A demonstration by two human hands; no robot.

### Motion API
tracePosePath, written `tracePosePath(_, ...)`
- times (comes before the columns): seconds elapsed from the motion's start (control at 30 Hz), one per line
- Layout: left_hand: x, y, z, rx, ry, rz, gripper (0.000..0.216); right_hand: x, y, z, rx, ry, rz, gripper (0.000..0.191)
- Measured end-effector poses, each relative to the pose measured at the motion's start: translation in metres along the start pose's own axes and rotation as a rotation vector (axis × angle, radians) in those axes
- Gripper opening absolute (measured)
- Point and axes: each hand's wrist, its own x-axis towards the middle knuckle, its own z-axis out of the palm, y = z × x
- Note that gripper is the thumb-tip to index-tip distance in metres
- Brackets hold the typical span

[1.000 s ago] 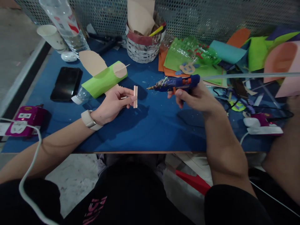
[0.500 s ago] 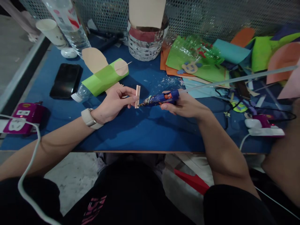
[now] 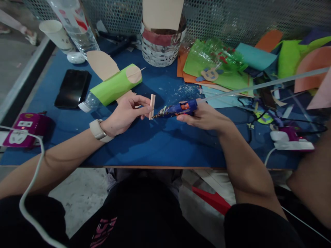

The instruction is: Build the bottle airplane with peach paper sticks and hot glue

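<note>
Wooden stick piece (image 3: 152,106): stands upright over the middle of the blue table (image 3: 165,148), clear of its surface and pinched at its left edge between the thumb and fingertips of the left hand (image 3: 124,115). The right hand (image 3: 204,115) is clenched around a blue hot glue gun (image 3: 178,109). A long clear glue stick (image 3: 258,86) trails out of the back of the gun. The nozzle meets the lower part of the piece's right face.

Assessment: the contact looks sound. The work in hand appears to call for a small bead, laid with the nozzle just touching the wood. The left fingertips sit near the hot tip and are best kept on the far edge. A braced left wrist would steady the piece.

Surroundings: a bottle wrapped in green paper (image 3: 113,86) lies just behind the left hand, and a black phone (image 3: 72,89) lies further left. Coloured paper sheets (image 3: 227,69) are piled at the right rear.
</note>
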Motion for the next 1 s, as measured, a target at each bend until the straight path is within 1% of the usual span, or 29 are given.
tracePosePath(0.13, -0.0006, 0.0008, 0.0006, -0.009, -0.003, -0.002, 0.042, 0.0004, 0.0018, -0.001, -0.025, -0.025, 0.0, 0.064)
tracePosePath(0.43, -0.0003, 0.0011, -0.0003, 0.007, -0.01, 0.001, 0.043, 0.0004, 0.0062, -0.0009, -0.005, -0.022, -0.022, 0.063)
tracePosePath(0.67, -0.0011, 0.003, 0.0008, 0.019, -0.006, -0.014, 0.037, -0.0002, 0.0041, -0.0017, -0.041, 0.014, 0.001, 0.064)
tracePosePath(0.83, -0.0019, 0.0042, 0.0016, 0.028, -0.008, -0.016, 0.036, 0.0011, 0.004, -0.0013, -0.006, 0.053, 0.003, 0.071)
tracePosePath(1.0, -0.0022, 0.0036, 0.0005, 0.046, -0.017, -0.02, 0.038, 0.0008, 0.0051, -0.0003, 0.019, 0.082, 0.038, 0.075)
